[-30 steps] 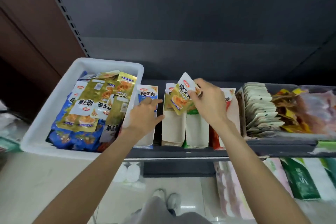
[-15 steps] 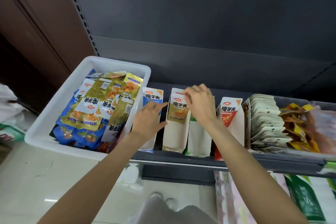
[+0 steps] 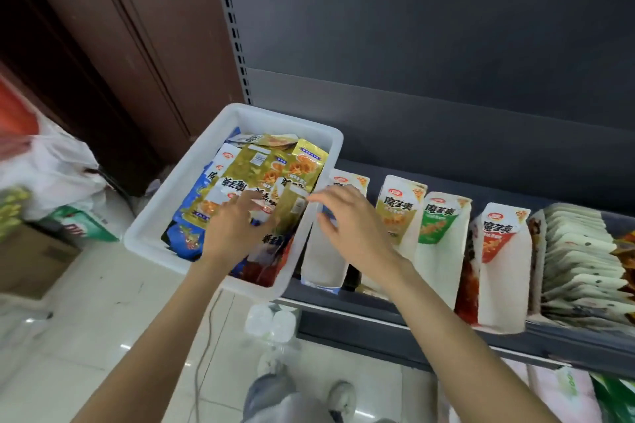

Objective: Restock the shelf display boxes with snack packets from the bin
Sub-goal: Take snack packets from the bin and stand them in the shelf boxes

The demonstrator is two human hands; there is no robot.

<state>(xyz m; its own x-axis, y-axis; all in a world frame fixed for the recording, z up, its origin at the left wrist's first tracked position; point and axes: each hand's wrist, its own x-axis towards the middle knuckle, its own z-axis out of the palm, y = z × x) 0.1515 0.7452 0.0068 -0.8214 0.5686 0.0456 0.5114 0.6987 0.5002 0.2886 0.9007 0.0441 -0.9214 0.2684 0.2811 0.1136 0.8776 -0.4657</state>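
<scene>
Left hand [image 3: 237, 230] is down in the white bin [image 3: 161, 216], fingers spread and relaxed, fingertips resting on the heap of snack packets [image 3: 268, 178] without closing round any of them. The packets lie right under and ahead of those fingers, piled loose and overlapping from the bin's far wall to its near corner. Right hand [image 3: 350, 220] hovers over the bin's right rim and the first display box [image 3: 324, 261], fingers loosely fanned toward the bin, holding nothing.

The bin sits on the left end of the dark shelf [image 3: 395, 316], its near end hanging out past the shelf edge. Beside it stand four tall white display boxes in a row: the blue one touching the bin, then a gold box [image 3: 398, 213], a green box [image 3: 441, 244] and a red box [image 3: 501, 264]. Further right, a tray of pale packets [image 3: 580, 257] is stacked on edge. The right forearm crosses in front of the first and gold boxes, hiding their lower parts. On the floor to the left are a white plastic bag [image 3: 51, 168] and a cardboard carton [image 3: 31, 257].

The packets themselves: gold foil ones on top with white labels and black lettering, blue ones along the left side, red ones at the near end, all glossy and crinkled.
</scene>
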